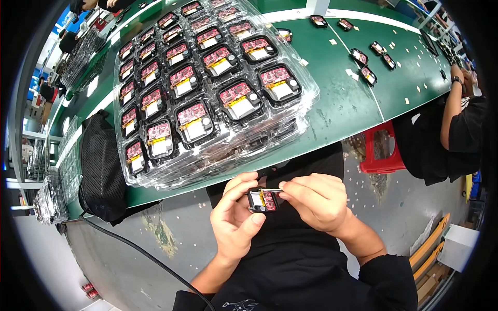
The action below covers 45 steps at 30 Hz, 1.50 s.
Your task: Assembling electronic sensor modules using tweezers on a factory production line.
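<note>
Over my lap, my left hand [234,217] grips a small black device housing [263,209] by its edges, with its open inside toward me. Inside it show a red circuit board, a pale battery-like block and a yellow strip. My right hand [317,203] pinches a thin metal tool [272,190], which looks like tweezers. Its tip reaches over the upper edge of the housing; whether it touches the board I cannot tell.
Stacked clear plastic trays [218,150] with several similar housings stand on the green table [332,93]. Loose housings [359,56] and small pale pieces lie farther right. A black mesh bag [101,168], a black cable [140,249], a red stool [381,150] and a co-worker's arm [451,114] are nearby.
</note>
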### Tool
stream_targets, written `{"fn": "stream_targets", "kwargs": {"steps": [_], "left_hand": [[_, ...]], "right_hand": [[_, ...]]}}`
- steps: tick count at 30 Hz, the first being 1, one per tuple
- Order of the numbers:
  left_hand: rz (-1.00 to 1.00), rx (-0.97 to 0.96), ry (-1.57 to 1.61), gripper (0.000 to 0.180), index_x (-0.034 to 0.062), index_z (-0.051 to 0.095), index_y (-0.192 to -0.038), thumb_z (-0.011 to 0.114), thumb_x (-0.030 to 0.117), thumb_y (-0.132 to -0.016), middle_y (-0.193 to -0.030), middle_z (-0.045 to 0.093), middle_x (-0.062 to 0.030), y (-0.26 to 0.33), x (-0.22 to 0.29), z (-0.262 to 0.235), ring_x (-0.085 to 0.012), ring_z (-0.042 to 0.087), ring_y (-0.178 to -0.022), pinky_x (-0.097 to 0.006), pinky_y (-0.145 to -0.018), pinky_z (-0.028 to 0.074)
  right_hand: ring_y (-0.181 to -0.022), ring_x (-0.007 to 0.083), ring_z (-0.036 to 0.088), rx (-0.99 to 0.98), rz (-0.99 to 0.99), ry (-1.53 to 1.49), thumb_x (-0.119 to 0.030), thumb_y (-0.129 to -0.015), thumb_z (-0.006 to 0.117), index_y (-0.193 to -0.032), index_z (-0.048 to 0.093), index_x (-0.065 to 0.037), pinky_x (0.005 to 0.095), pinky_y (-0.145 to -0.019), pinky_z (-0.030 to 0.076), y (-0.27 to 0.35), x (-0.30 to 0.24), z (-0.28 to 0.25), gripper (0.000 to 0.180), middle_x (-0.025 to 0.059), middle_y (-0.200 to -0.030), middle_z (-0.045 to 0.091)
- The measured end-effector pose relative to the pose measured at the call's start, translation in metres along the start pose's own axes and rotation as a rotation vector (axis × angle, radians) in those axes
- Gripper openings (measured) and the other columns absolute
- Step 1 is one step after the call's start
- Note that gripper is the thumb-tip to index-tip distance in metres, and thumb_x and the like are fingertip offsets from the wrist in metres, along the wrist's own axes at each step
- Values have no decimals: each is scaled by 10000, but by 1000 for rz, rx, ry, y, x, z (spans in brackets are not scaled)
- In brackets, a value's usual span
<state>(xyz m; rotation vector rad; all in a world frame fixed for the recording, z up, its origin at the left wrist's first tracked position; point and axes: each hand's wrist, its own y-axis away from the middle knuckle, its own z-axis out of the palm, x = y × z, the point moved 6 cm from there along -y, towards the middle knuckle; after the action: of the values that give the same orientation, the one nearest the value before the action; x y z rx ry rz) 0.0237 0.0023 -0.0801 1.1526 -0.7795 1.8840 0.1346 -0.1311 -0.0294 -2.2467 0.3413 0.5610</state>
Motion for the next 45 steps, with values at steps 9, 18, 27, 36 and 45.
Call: {"fn": "stream_targets", "kwargs": {"steps": [9, 18, 27, 36, 45], "left_hand": [[-11, -7, 5, 542, -84, 577, -1343, 789, 92, -877, -1451, 472, -204, 0, 1, 3, -312, 551, -1323, -420, -1060, 516], [-31, -12, 0, 527, -87, 567, -1351, 769, 54, -885, -1461, 462, -187, 0, -2, 2, -296, 553, -1322, -406, -1046, 532], [-72, -30, 4, 526, -91, 542, -1372, 742, 4, -895, -1490, 424, -171, 1, -5, 3, -297, 558, -1317, -403, -1022, 556], [-154, 99, 13, 583, -90, 565, -1332, 795, 196, -878, -1423, 508, -212, 3, -6, 6, -248, 624, -1142, -377, -817, 626], [-167, 97, 6, 565, -90, 566, -1330, 778, 194, -890, -1433, 501, -213, 2, -7, 3, -244, 626, -1141, -381, -814, 625]], "right_hand": [[-626, 194, 669, -16, 88, -93, -80, -743, 853, -975, 740, -30, 303, -538, 525, 5, 5, 6, 262, 61, -818, 702], [-583, 137, 566, -10, -71, 142, -144, -776, 827, -997, 758, -29, 271, -503, 430, 5, -1, -1, 259, 32, -847, 696], [-586, 118, 562, -37, -126, 180, -145, -789, 805, -989, 754, -26, 261, -506, 411, 8, -2, 1, 238, 30, -852, 696], [-619, 172, 663, 16, 24, 27, -142, -769, 833, -960, 740, -28, 289, -538, 510, 11, 5, 7, 241, 45, -813, 694], [-610, 172, 667, -53, 6, 117, -135, -766, 827, -958, 740, -35, 289, -510, 498, 10, 4, 8, 234, 48, -805, 692]]}}
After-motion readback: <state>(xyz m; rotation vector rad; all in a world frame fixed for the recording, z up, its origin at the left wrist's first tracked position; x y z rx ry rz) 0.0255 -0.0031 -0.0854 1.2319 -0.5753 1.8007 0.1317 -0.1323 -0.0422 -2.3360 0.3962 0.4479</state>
